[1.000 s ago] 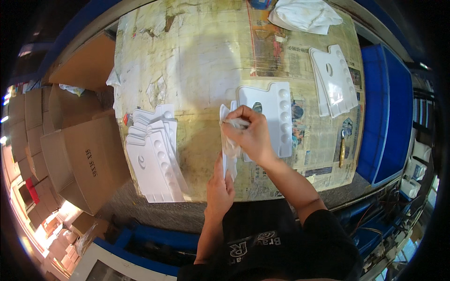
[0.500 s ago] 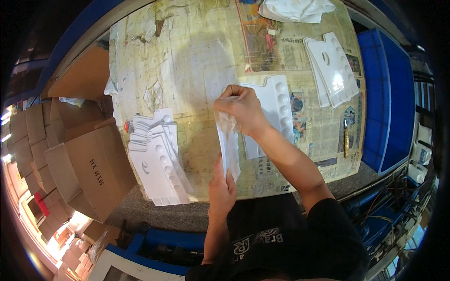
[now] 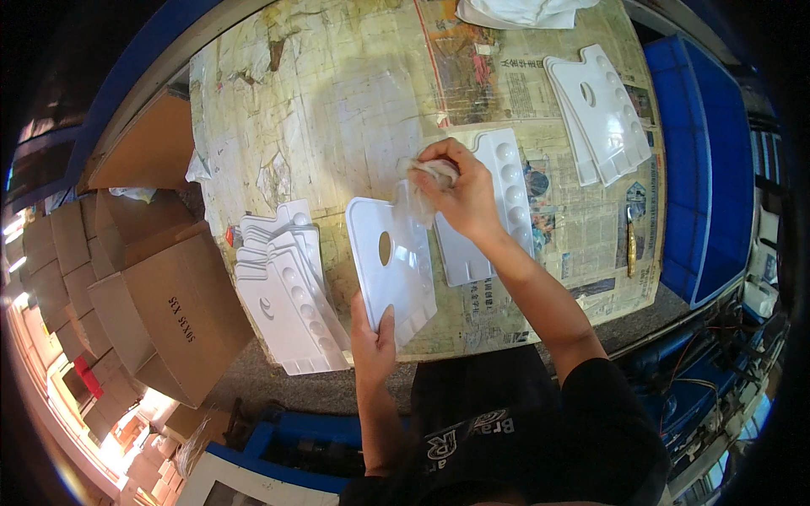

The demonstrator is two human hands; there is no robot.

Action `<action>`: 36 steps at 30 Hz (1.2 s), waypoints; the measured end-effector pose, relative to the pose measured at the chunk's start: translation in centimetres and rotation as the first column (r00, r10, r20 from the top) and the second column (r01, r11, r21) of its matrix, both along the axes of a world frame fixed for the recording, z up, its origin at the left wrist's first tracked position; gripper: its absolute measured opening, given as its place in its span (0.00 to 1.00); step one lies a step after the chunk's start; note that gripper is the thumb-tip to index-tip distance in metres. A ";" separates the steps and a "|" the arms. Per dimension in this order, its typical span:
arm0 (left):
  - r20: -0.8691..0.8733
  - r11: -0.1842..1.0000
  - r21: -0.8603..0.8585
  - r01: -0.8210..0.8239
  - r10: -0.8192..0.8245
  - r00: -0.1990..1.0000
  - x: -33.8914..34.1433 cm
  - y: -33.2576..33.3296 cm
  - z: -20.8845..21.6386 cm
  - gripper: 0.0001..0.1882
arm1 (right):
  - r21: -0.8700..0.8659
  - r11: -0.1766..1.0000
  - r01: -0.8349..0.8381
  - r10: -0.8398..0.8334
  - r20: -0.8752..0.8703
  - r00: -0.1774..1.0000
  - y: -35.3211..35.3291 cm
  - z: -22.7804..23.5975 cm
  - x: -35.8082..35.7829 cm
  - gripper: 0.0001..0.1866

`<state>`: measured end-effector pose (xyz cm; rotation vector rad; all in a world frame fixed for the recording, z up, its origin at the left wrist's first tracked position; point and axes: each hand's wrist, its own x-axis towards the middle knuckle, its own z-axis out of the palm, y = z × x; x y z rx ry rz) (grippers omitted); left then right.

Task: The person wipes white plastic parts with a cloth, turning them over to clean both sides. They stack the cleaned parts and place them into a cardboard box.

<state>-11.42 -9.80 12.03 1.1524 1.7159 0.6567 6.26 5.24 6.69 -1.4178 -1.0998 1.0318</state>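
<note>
A white plastic paint palette [image 3: 396, 291] is held tilted above the table, its thumb hole facing up. My left hand [image 3: 374, 337] grips its near-left edge, thumb on the top face. At the palette's far right corner, my right hand [image 3: 464, 190] is closed around a crumpled whitish cloth [image 3: 434, 171]. Behind that hand, another white palette [image 3: 481, 244] with round wells lies on the table. To the left, a fanned stack of several palettes [image 3: 283, 312] rests near the table's edge. Overlapping palettes [image 3: 612, 114] lie at the far right.
Newspaper and worn clear film cover the table [image 3: 363, 110]. White cloth [image 3: 527, 13] lies at the far edge, and a slim yellow-handled tool [image 3: 631, 249] at the right. A blue crate [image 3: 700, 169] stands beyond the right edge; an open cardboard box [image 3: 181, 312] is left.
The held palette has turned from edge-on to show its broad face. My left hand has shifted slightly left; my right hand, with the cloth, has moved a little right and away from me.
</note>
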 end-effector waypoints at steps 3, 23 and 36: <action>-0.008 1.000 0.003 0.004 -0.004 1.000 -0.6 -0.1 -0.4 0.24 | 0.062 0.985 -0.163 0.164 -0.015 0.986 0.4 0.4 -0.9 0.06; 0.340 0.958 -0.075 -0.276 0.285 0.896 -2.2 -2.1 -0.2 0.27 | 0.385 0.852 -0.354 0.211 0.368 0.906 0.0 0.9 -1.9 0.15; 0.553 0.709 0.039 -0.704 0.571 0.606 -4.4 -1.4 0.4 0.42 | -0.109 0.904 -0.414 0.425 0.346 0.836 -5.3 0.4 -2.3 0.08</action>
